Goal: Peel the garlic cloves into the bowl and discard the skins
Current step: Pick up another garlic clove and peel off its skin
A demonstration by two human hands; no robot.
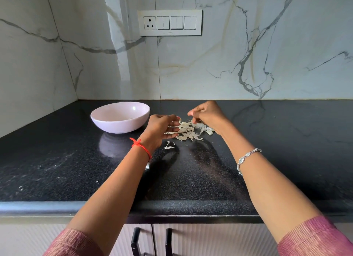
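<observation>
The bowl (pixel 120 116) shows only its far inner wall; its floor lies behind the near rim, so what it holds cannot be told beyond a small dark speck. The left hand (pixel 162 129) covers the left edge of the heap of skins (pixel 189 130), and the right hand (pixel 207 115) covers its far right part. Whether any cloves lie among the skins is too small to tell. What each grip pinches is too small to make out. A shiny object (pixel 147 166) is mostly hidden behind the left forearm. Both sleeves (pixel 313 238) and the 2 cupboard handles (pixel 134 240) are cut off by the bottom edge.
</observation>
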